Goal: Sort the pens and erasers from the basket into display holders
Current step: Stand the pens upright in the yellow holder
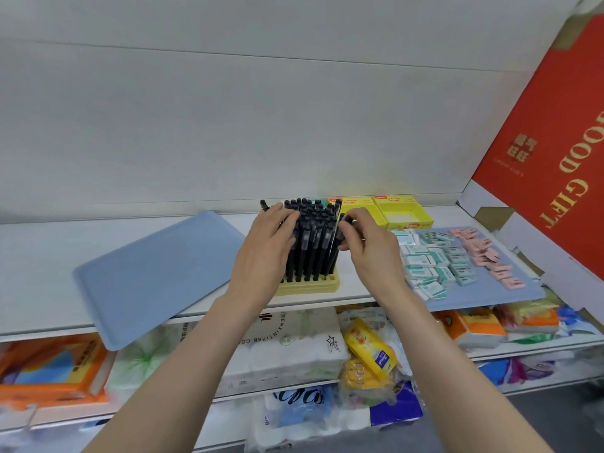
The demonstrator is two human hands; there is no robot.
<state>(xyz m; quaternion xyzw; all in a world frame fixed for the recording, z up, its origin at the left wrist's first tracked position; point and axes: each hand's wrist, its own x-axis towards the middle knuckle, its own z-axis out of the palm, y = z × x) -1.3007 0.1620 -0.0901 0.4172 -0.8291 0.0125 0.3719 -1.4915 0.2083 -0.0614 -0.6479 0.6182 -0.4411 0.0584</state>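
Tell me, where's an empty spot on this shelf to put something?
The blue tray left of the pen holder is bare, and so is the white shelf beyond it. The right tray is crowded with erasers.

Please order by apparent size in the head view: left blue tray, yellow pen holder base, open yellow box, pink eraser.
1. left blue tray
2-3. yellow pen holder base, open yellow box: alike, box farther.
4. pink eraser

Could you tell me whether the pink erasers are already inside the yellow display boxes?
No, the pink erasers lie loose on the blue tray, outside the yellow display boxes.
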